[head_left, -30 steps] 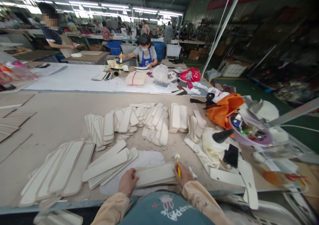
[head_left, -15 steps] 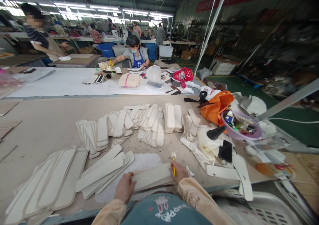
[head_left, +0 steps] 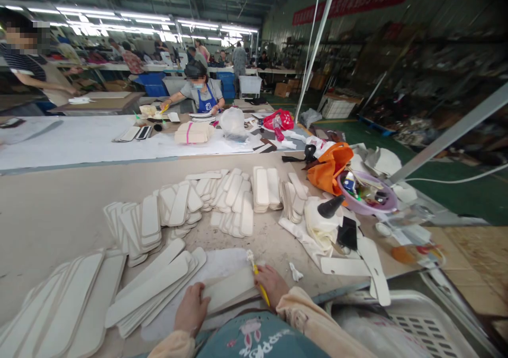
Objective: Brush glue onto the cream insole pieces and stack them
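Note:
A short stack of long off-white strips [head_left: 232, 289] lies in front of me on a pale sheet [head_left: 228, 257]. My left hand [head_left: 192, 308] closes on the stack's left end, thumb toward the top strip. In my right hand [head_left: 273, 284], at the right end, is a yellow-handled brush [head_left: 262, 289]; its clumped whitish tip points away from me. To the left lies a fanned pile of similar rounded strips [head_left: 154, 289], and beyond it a larger pile [head_left: 67, 300]. Smaller white rounded pieces [head_left: 234, 194] stand in several stacks farther back.
At right are a white container with a dark cone [head_left: 330, 207], a black phone-like slab [head_left: 347, 233], loose strips [head_left: 345, 266], an orange bag [head_left: 331, 167] and a purple basin [head_left: 369, 207]. A crumpled white scrap [head_left: 295, 272] lies nearby. A co-worker [head_left: 204, 96] sits across the table.
The view has turned slightly right. The brush now slants, its tip farther left and its handle toward me, and my right hand has moved off the white scrap. My left hand keeps its hold.

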{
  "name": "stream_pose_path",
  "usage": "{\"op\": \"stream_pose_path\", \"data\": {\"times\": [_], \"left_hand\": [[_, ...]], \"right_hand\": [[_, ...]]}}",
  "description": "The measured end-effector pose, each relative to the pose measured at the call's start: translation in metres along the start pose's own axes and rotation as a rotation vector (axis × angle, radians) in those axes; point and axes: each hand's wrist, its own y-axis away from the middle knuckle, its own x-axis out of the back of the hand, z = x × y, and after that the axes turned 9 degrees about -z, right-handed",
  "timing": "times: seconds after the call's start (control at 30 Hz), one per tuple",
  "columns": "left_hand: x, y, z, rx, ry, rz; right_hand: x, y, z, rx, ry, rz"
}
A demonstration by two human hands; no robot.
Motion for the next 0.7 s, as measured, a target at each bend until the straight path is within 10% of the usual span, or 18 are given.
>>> {"op": "stream_pose_path", "data": {"times": [0.33,0.7], "left_hand": [[0.001,0.004,0.001,0.008,-0.013,0.003],[-0.002,0.007,0.000,-0.037,-0.016,0.059]], "right_hand": [[0.010,0.010,0.021,-0.421,-0.053,0.244],[0.030,-0.006,-0.004,-0.437,-0.375,0.369]]}}
